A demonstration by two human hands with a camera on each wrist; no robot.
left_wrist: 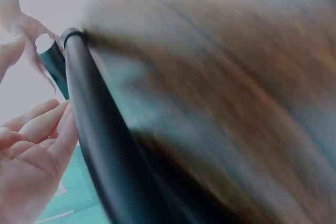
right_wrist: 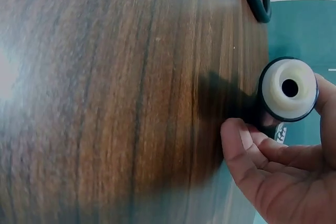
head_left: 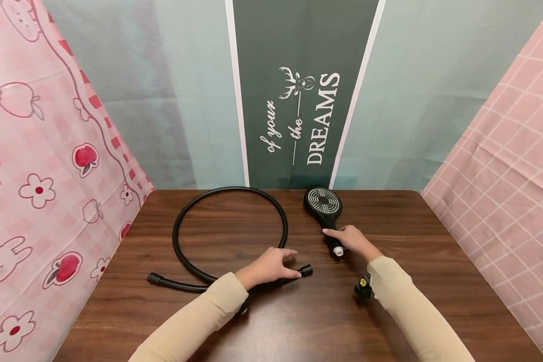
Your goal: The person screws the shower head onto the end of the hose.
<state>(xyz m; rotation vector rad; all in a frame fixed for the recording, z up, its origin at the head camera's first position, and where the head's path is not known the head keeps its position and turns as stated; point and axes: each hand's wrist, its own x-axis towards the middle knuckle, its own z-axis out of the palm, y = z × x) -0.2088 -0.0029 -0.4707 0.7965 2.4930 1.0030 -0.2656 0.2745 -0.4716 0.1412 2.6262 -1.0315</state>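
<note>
A black shower hose [head_left: 176, 236] lies in a loop on the table, one end cap [head_left: 154, 278] pointing left and the other [head_left: 306, 270] pointing right. My left hand [head_left: 267, 264] is over the hose near its right end, thumb and fingers spread apart. In the left wrist view, those fingers lie alongside the hose [left_wrist: 97, 114]. To the right, my right hand [head_left: 355, 239] grips the handle of a black shower head [head_left: 324, 201], whose spray face is turned up. The handle's white connector end [right_wrist: 274, 90] points toward the right wrist camera, with fingers curled beneath.
The brown wooden table [head_left: 402, 221] carries everything. A grey-green curtain [head_left: 185, 100] hangs behind its back edge, with pink patterned cloth [head_left: 40, 151] on the left and pink checked cloth [head_left: 507, 166] on the right. A small black wrist camera [head_left: 363, 287] sits below the right cuff.
</note>
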